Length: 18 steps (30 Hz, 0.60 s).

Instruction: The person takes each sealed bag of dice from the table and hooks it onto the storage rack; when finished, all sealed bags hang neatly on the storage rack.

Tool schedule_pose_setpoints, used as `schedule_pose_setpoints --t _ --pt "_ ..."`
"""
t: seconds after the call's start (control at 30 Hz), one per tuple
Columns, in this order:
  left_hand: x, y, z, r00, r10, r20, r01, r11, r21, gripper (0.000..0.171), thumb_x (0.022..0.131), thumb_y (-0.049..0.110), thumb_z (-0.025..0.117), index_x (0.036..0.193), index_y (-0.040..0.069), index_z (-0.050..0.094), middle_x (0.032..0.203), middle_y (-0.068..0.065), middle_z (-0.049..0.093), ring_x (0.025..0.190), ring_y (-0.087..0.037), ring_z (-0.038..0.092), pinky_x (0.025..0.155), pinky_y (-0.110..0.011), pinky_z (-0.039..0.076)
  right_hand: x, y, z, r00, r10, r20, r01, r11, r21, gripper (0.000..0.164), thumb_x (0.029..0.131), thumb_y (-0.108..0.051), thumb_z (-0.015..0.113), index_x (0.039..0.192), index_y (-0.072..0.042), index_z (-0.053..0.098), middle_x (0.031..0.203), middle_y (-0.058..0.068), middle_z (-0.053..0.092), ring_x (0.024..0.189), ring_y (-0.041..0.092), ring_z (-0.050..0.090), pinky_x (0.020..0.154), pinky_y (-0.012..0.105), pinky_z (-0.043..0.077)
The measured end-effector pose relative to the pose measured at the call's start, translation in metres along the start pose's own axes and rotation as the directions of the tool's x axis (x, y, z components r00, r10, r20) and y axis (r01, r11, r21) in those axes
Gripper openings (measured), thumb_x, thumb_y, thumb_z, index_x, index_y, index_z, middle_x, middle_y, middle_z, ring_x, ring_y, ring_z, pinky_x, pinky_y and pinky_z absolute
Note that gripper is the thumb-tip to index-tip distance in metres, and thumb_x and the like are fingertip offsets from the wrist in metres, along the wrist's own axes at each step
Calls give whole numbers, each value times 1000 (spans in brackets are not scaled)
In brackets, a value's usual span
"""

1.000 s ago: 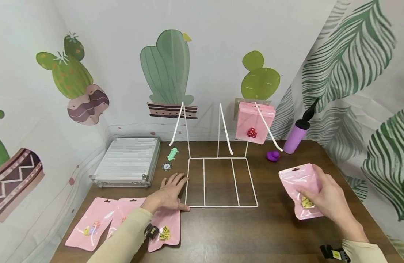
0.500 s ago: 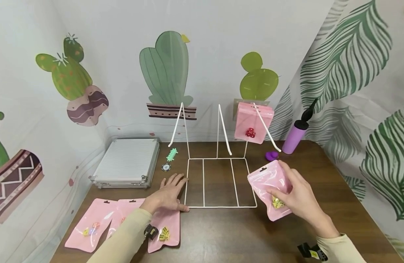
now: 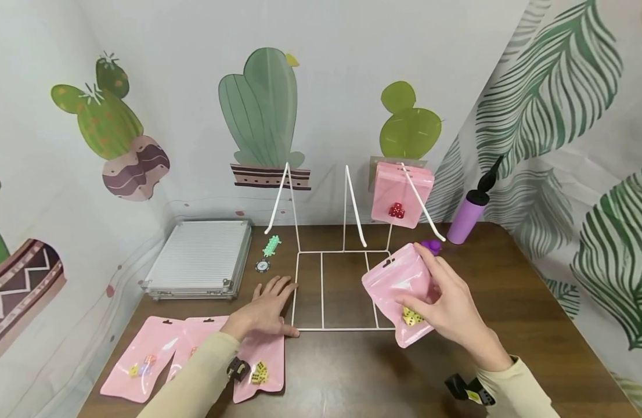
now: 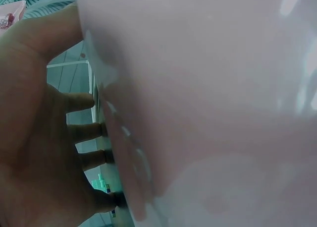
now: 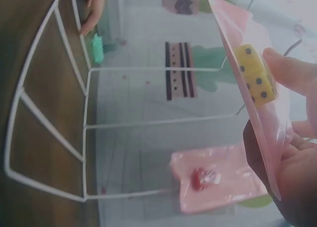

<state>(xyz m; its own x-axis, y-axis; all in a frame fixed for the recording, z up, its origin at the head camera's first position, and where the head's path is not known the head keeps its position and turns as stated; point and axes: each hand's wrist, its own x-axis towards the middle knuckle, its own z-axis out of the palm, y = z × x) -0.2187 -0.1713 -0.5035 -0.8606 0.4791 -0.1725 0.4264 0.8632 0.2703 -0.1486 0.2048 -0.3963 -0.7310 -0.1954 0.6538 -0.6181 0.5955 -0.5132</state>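
Between thumb and fingers, my right hand (image 3: 448, 299) pinches a pink zip bag (image 3: 394, 278) with yellow dice (image 5: 255, 76) inside, lifted and tilted over the right part of the white wire rack (image 3: 347, 329). My left hand (image 3: 263, 310) rests with spread fingers at the rack's left base edge, its palm over another pink bag of yellow dice (image 3: 259, 373). Two more pink bags (image 3: 143, 357) lie to its left, one partly hidden by the sleeve. On the rack's right prong hang pink bags, the front one (image 3: 401, 191) with red dice (image 3: 396, 210).
A silver case (image 3: 198, 255) stands back left, beside a green toy (image 3: 271, 246) and a poker chip (image 3: 262, 265). A purple duck (image 3: 432, 246) and a purple pump (image 3: 467, 217) stand back right. The rack's left and middle prongs (image 3: 354, 206) jut forward.
My right hand has carried the bag of yellow dice leftward from the table's right side to over the rack's base. The left hand stays in place.
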Motion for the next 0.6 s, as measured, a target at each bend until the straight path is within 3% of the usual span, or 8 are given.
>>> schedule_pose_setpoints --t 0.17,0.33,0.43,0.6 --pt "-2 0 2 1000 2 -17 -2 1000 -2 112 62 67 79 151 18 32 159 -13 23 147 -39 17 110 -71 17 7 -14 2 1000 -6 -4 6 999 35 101 55 -9 94 144 -6 46 104 5 58 72 6 46 53 14 40" --pt "-2 2 1 1000 1 -6 -1 1000 -6 113 62 67 79 151 17 32 159 -14 23 147 -40 17 110 -71 17 12 -23 2 999 -38 -32 41 994 104 103 53 -7 95 143 -2 46 103 7 57 69 7 48 50 16 41" --pt "-2 2 2 1000 3 -10 -3 1000 -4 113 61 68 79 151 17 33 159 -13 23 146 -40 17 110 -71 17 17 -26 3 993 -98 -69 108 983 151 96 61 -22 94 141 3 46 103 10 58 70 8 50 48 16 40" --pt "-2 2 3 1000 5 -21 -5 1000 2 111 61 68 79 150 18 34 158 -12 24 146 -39 18 110 -70 18 24 -32 3 980 -162 -116 181 967 179 92 74 -51 77 138 8 47 100 15 58 70 9 48 47 16 39"
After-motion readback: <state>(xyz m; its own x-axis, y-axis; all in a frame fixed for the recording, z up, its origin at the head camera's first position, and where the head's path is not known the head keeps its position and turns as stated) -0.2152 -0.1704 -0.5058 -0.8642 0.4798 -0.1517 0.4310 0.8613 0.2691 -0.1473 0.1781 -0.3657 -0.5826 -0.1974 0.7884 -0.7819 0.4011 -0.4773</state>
